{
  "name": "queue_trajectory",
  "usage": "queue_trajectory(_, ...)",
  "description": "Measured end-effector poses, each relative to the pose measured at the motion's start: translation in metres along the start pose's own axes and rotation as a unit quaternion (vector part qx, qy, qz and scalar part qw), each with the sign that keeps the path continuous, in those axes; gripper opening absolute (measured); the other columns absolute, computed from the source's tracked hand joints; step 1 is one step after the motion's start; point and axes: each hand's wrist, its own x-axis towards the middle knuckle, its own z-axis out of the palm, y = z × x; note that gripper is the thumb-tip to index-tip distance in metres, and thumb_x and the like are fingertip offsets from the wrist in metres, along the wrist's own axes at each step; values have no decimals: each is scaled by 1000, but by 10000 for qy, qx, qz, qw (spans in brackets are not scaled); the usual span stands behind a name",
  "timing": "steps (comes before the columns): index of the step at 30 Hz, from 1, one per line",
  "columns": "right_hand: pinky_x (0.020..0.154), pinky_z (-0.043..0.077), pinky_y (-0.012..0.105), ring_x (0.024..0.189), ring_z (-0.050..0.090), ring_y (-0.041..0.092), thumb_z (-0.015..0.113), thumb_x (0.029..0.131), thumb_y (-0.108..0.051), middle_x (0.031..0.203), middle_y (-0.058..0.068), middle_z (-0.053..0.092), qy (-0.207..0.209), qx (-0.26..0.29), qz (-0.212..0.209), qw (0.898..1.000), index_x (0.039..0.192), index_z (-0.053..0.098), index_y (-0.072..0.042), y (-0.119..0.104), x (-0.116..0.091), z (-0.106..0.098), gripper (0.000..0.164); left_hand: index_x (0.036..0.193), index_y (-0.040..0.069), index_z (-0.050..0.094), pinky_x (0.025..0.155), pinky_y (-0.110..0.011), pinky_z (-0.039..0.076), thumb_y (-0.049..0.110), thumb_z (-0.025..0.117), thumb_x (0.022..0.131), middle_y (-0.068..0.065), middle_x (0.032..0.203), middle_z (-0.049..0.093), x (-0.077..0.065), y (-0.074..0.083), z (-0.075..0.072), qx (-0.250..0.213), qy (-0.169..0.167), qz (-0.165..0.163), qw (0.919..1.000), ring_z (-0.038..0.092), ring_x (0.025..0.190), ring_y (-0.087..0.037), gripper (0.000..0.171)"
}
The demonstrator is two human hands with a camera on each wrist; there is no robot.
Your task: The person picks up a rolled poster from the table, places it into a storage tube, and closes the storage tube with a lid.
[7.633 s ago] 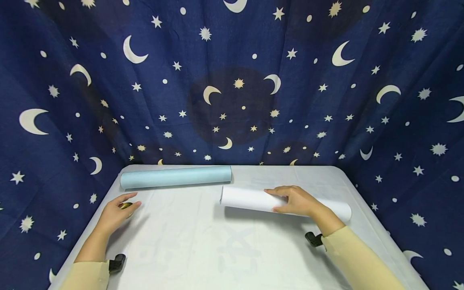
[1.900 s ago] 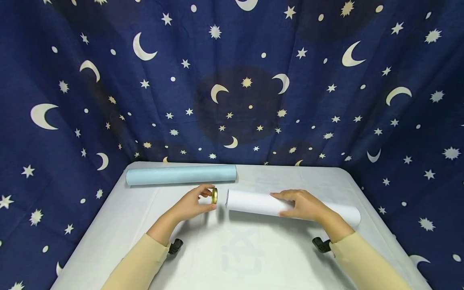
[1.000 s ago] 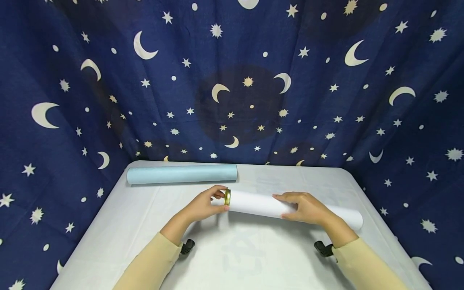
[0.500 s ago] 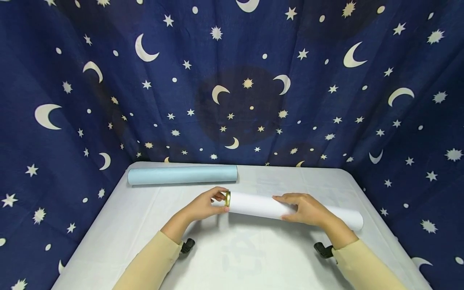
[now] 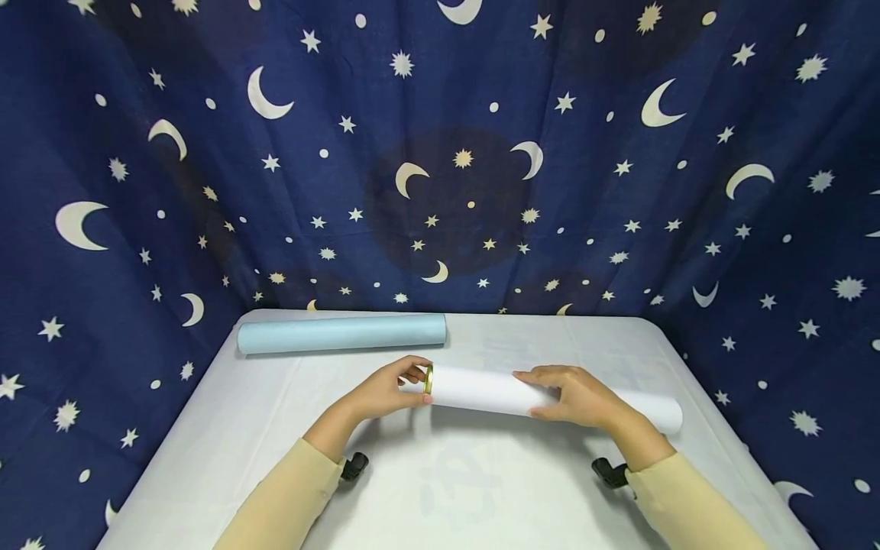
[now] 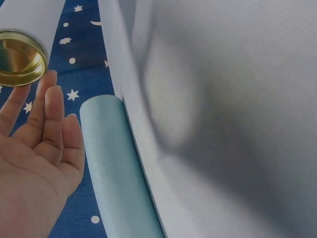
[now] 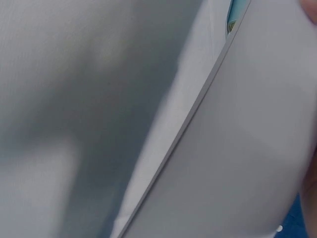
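In the head view my left hand (image 5: pixel 385 391) pinches a shiny gold lid (image 5: pixel 428 379) between thumb and fingertips at the left end of a white roll (image 5: pixel 474 388). The left wrist view shows the gold lid (image 6: pixel 30 75) face-on, its middle recessed, against the end of the white roll (image 6: pixel 29 17); the fingers of my left hand (image 6: pixel 34 163) reach to its rim. My right hand (image 5: pixel 574 393) grips the roll across its middle, thumb in front and fingers behind. A lengthwise paper edge runs along the white roll (image 7: pixel 237 129) in the right wrist view.
A light blue roll (image 5: pixel 340 334) lies along the back left of the white-covered table (image 5: pixel 316 496). Behind the table and at both sides hangs a dark blue curtain (image 5: pixel 584 191) with moons and stars. A black wrist mount (image 5: pixel 354 467) sits below the left hand.
My left hand has carried the gold lid rightward from the table's left side to the white roll's left end, where it now meets the roll. The right hand keeps its grip on the roll.
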Motion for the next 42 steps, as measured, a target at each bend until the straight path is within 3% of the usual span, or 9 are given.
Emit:
queue_trajectory(13,90,55,44,112,65,23,83,81,-44,125,0,68,-60,32,-49,10000,138,63,-26,-2,-1,-1,64,139,16,54,101,-46,44,32,81,86,1,118,64,-1,-1,1,-176,82,-39,9998,60,115,-25,62)
queue_trajectory(23,91,54,45,113,65,22,84,80,-44,125,-1,68,-4,79,-132,9999,138,63,-25,-5,0,-1,65,137,18,56,99,-44,45,34,84,83,3,112,67,-2,-2,1,-337,160,-199,9991,62,107,-19,63)
queue_trajectory(37,91,55,45,112,66,22,83,79,-46,123,1,69,102,139,-258,9995,137,64,-24,-4,1,2,66,137,9,56,97,-47,46,23,86,81,-7,114,65,-6,-1,3,-969,259,-307,9945,60,108,-32,64)
queue_trajectory(42,90,55,44,111,67,22,86,77,-42,123,1,70,156,80,-295,9994,137,65,-22,-5,2,2,66,136,5,56,93,-41,50,15,86,80,-11,116,64,-4,-3,5,-1258,341,-327,9909,59,108,-37,64)
